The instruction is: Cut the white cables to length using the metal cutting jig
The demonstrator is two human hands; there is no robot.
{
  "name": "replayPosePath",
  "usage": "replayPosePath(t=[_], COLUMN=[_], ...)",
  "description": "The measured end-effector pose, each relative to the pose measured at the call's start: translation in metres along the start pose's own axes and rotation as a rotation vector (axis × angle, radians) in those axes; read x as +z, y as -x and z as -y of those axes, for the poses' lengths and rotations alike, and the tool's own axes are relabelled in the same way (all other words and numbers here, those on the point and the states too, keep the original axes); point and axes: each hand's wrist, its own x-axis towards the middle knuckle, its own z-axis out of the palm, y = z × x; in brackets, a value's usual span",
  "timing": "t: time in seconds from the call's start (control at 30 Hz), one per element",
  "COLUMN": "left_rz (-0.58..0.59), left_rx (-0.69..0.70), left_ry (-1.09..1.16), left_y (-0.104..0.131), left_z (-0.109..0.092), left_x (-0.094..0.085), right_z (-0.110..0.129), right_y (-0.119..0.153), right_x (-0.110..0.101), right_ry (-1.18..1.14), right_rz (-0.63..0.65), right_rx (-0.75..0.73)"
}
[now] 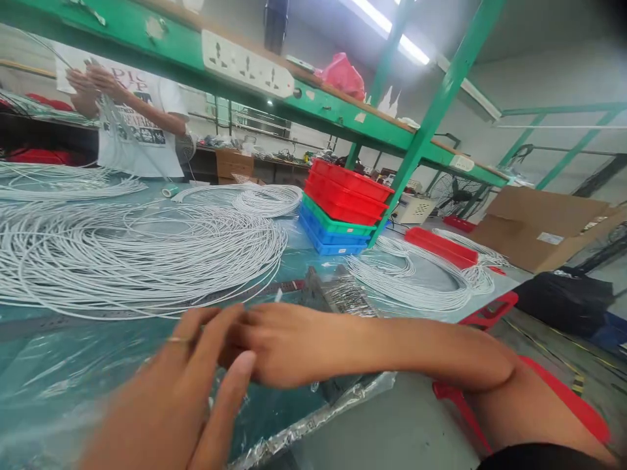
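My left hand (pixel 181 378) is low in the view, a ring on one finger, its thumb and fingers apart and nothing visible between them. Just beyond it, my right hand (pixel 264 343) reaches in from the right, partly covered by the left one. The right fingers are hidden or blurred, so what they hold cannot be made out. Both are over the table's plastic-covered green surface (pixel 53 372). Behind them lies a large coil of white cable (pixel 147 261). A grey metal holder with a bundle of short silvery pieces (pixel 349 297) stands beyond my right forearm.
Stacked red, green and blue trays (pixel 343 202) stand by a green post. More white cable coils (pixel 421 287) and a red tray (pixel 441 247) are at the right. A power strip (pixel 247 65) is on the shelf beam. A person (pixel 140 117) across the table holds cables.
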Motion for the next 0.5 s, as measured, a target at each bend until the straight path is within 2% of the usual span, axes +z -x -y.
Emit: replayPosePath(t=[0.07, 0.1, 0.2, 0.3, 0.37, 0.4, 0.47, 0.5], left_rz=[-0.105, -0.117, 0.05, 0.242, 0.262, 0.258, 0.227, 0.21], left_rx=[0.001, 0.026, 0.019, -0.088, -0.11, -0.112, -0.111, -0.106], left_ry=[-0.101, -0.112, 0.034, 0.14, 0.101, 0.078, 0.048, 0.04], left_y=[-0.01, -0.013, -0.016, -0.024, -0.036, -0.044, -0.06, -0.068], left_z=[0.0, 0.0, 0.003, 0.007, 0.005, 0.002, -0.007, -0.012], left_x=[0.012, 0.02, 0.041, 0.051, 0.052, 0.052, 0.053, 0.055], right_z=[0.001, -0.001, -0.014, -0.046, -0.078, -0.098, -0.138, -0.156], right_y=[0.02, 0.031, 0.068, 0.104, 0.125, 0.134, 0.147, 0.151], right_x=[0.004, 0.004, 0.0, -0.005, -0.002, 0.004, 0.027, 0.045], right_ry=[0.017, 0.03, 0.028, -0.23, -0.443, -0.52, -0.62, -0.659], right_rz=[-0.008, -0.031, -0.153, -0.193, -0.264, -0.345, -0.601, -0.771], right_rx=[-0.049, -0.053, -0.001, 0.066, 0.221, 0.334, 0.581, 0.704])
